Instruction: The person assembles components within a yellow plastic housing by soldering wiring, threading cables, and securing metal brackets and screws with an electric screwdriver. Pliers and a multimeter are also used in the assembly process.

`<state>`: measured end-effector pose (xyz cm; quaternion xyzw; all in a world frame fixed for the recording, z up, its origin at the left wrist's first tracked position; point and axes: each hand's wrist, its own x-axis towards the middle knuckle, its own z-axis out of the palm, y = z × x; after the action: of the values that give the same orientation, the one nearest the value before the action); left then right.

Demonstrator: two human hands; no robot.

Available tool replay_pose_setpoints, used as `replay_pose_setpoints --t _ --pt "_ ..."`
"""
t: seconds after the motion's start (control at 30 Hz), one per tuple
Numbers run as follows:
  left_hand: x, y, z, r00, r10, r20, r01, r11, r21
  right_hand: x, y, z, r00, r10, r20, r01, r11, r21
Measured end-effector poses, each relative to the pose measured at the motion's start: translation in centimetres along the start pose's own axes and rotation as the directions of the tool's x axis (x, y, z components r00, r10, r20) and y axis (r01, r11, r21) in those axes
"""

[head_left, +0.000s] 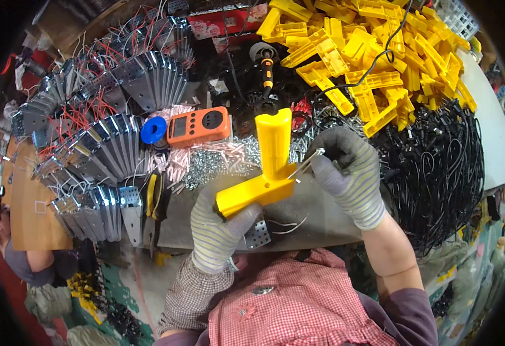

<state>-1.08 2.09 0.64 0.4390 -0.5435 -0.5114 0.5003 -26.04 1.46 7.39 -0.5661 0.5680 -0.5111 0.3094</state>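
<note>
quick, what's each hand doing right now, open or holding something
Left hand: closed around a yellow T-shaped plastic piece.
Right hand: closed, pinching slender metal hardware at the fingertips; exact count hard to tell.

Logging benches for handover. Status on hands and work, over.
Left hand gripping yellow plastic piece. Right hand pinching thin metal piece, tip near the yellow; contact unclear. Close by: perforated metal plate.
</note>
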Motion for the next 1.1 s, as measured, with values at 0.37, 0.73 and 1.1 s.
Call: replay_pose_setpoints --t 0.37,0.73,1.1 --pt "-0.5 -0.2 -0.8 0.999 0.034 -0.041 -0.027 0.986 0.164 1.2 0.9 0.8 0.785 -0.592 0.184 0.606 0.673 -0.424" --pt "-1.6 -2.6 -0.8 0.992 0.061 -0.111 -0.041 0.985 0.169 0.3 0.7 2.8 0.896 -0.41 0.172 0.445 0.825 -0.349" --pt "-1.7 -1.0 0.3 0.99 0.003 -0.142 0.027 0.977 0.212 -1.6 2.1 6.3 0.944 -0.328 0.028 0.327 0.945 0.019"
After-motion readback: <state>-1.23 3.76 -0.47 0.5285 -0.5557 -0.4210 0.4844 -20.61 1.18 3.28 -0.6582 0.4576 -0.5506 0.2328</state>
